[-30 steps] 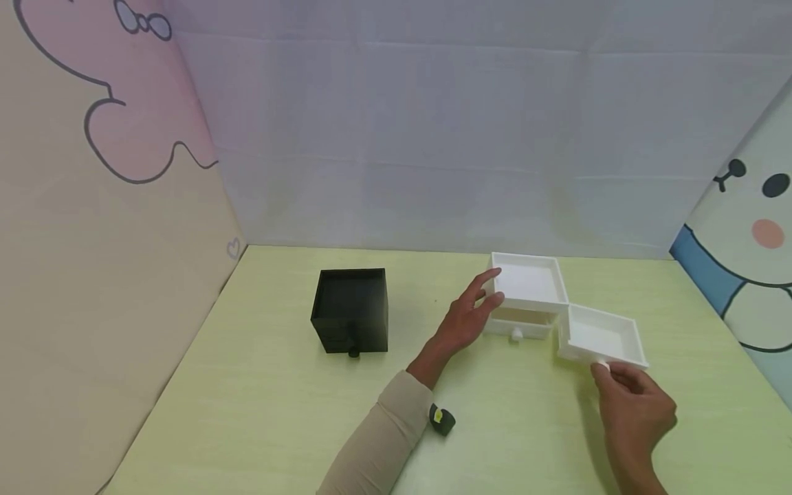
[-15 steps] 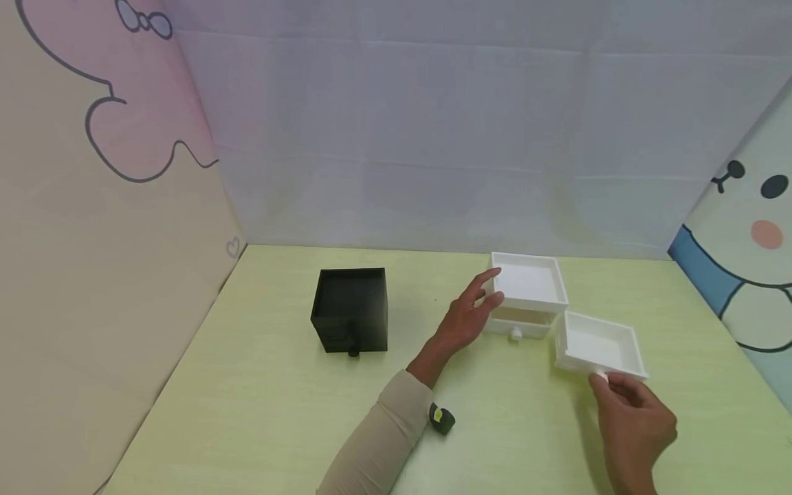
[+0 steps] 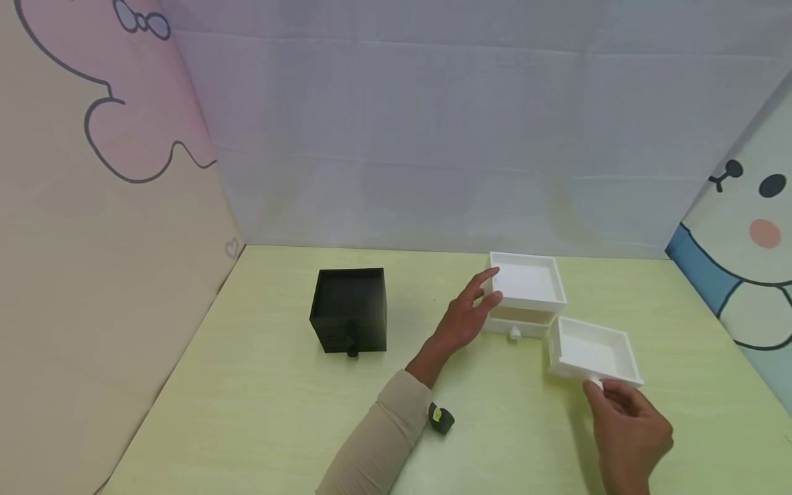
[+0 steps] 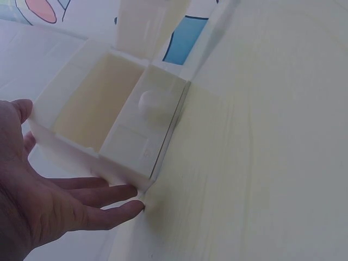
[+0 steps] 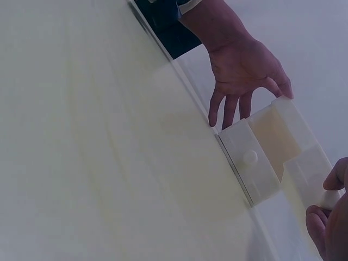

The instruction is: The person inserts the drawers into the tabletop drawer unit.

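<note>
A small white drawer cabinet [image 3: 529, 280] stands at the right of the table, its upper slot vacant and its lower drawer [image 4: 138, 122] in place with a round knob. My left hand [image 3: 463, 322] rests at the cabinet's left side, thumb at the top front corner and the other fingers stretched along the side. My right hand [image 3: 630, 426] pinches the knob [image 5: 329, 199] of the removed white drawer [image 3: 597, 349] between thumb and fingers. This drawer hangs over the table in front of the cabinet's right corner, slightly askew, with nothing inside.
A black drawer cabinet [image 3: 348, 309] with a knob at its front stands to the left. A small dark object with a yellow-green mark [image 3: 441, 418] shows beside the left sleeve. Printed cloth walls [image 3: 396, 137] enclose the pale yellow-green table [image 3: 260, 412] at the back and sides.
My right hand has brought the removed drawer a little toward me and slightly left, away from the cabinet's right side. My left hand has kept its place.
</note>
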The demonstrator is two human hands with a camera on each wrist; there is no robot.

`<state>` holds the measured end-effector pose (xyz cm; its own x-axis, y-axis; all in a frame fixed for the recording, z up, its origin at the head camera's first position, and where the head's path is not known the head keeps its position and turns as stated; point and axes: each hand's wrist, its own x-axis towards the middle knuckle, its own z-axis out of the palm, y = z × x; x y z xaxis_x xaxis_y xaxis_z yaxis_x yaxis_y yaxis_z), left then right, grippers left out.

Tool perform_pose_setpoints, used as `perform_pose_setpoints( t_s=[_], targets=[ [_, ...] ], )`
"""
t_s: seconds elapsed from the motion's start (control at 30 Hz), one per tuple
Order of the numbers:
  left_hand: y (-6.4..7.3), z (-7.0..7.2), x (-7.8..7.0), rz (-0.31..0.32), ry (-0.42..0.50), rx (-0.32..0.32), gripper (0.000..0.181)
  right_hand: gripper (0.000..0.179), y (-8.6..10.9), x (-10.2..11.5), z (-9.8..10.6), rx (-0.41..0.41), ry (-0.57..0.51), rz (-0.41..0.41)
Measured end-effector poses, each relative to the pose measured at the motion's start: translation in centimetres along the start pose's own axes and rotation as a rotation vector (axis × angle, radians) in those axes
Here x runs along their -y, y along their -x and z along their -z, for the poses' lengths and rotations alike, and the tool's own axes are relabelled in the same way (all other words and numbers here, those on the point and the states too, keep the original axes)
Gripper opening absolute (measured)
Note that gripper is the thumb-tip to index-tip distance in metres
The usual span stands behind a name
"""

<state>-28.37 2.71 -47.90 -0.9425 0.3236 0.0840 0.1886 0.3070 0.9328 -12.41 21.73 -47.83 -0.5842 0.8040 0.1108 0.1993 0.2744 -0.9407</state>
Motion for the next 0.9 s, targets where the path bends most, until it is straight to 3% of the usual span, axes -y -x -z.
perform_pose_setpoints(
  t_s=[0.63, 0.9],
  targets=[
    [0.0, 0.1, 0.1, -0.011, 0.005, 0.002, 0.043, 0.022, 1.6, -0.2, -1.1, 0.061, -0.062, 0.076],
    [0.0, 0.1, 0.1, -0.014, 0.004, 0.002, 0.043, 0.024, 2.0, -0.1, -1.5, 0.1, -0.114, 0.061]
  ],
)
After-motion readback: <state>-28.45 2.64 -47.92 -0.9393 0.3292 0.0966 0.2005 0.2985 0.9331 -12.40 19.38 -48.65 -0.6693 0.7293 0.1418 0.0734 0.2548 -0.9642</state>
